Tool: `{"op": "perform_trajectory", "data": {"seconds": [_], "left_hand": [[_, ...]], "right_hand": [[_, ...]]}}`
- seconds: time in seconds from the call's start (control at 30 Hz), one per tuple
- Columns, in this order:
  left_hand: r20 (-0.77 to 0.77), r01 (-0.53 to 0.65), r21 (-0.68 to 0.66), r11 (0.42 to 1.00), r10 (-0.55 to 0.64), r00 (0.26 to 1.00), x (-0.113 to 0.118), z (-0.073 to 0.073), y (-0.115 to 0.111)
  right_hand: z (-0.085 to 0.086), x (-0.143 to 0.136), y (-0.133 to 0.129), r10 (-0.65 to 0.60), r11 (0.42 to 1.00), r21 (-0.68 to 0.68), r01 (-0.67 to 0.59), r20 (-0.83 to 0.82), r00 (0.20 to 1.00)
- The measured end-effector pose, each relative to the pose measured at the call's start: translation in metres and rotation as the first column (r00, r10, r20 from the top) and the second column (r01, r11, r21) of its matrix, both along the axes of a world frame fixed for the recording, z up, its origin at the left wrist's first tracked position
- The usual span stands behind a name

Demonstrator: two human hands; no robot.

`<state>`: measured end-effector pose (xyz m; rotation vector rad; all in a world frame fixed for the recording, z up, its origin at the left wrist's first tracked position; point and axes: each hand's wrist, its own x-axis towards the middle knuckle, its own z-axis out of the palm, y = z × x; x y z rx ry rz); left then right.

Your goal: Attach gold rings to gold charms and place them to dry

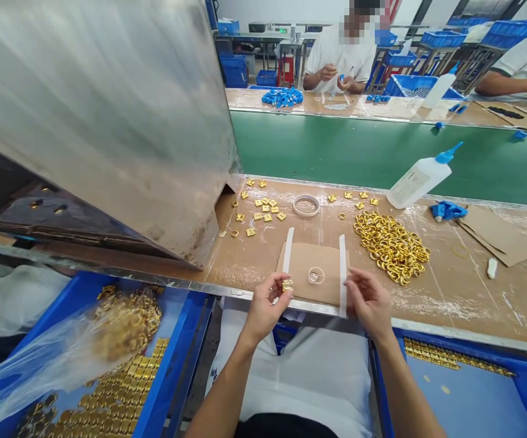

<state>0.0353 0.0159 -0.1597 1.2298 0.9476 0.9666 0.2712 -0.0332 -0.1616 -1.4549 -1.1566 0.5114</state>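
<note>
Between the thumb and fingers of my left hand (pixel 268 307) is a small square gold piece (pixel 287 285), held just above the left edge of a cardboard sheet (pixel 302 258). My right hand (pixel 370 301) hovers by the sheet's right-hand tape strip (pixel 342 274); its thumb and fingertips are drawn close together, and anything between them is too small to make out. On the cardboard, between the hands, lies a small clear ring-shaped patch (pixel 316 275). A heap of gold rings (pixel 391 246) lies beyond my right hand.
Loose gold squares (pixel 267 207) and a tape roll (pixel 306 205) lie behind the cardboard. A bottle (pixel 419 182) stands tilted at the right. A large metal housing (pixel 108 109) blocks the left. Blue trays (pixel 181 328) flank my lap. Across the green divider (pixel 327 137), a person works.
</note>
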Motion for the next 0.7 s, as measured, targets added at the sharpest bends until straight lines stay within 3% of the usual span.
{"op": "perform_trajectory", "data": {"seconds": [0.07,0.13,0.3,0.7], "left_hand": [[-0.005,-0.007,-0.029,1.0,0.006,1.0,-0.003,-0.001,0.0],[-0.029,0.011,-0.049,0.999,-0.013,1.0,-0.005,0.001,0.0],[-0.071,0.102,-0.079,0.992,-0.108,0.992,-0.007,0.006,0.002],[-0.202,0.129,0.031,0.991,-0.12,0.972,-0.004,0.003,0.002]], "right_hand": [[0.001,-0.008,0.003,0.158,0.986,-0.057,-0.157,0.016,0.987],[0.002,-0.014,0.008,0.21,0.975,-0.087,-0.207,0.033,0.977],[0.003,-0.019,0.016,0.206,0.978,-0.064,-0.199,0.142,0.968],[0.008,-0.027,0.029,0.152,0.982,0.066,-0.177,0.28,0.948]]}}
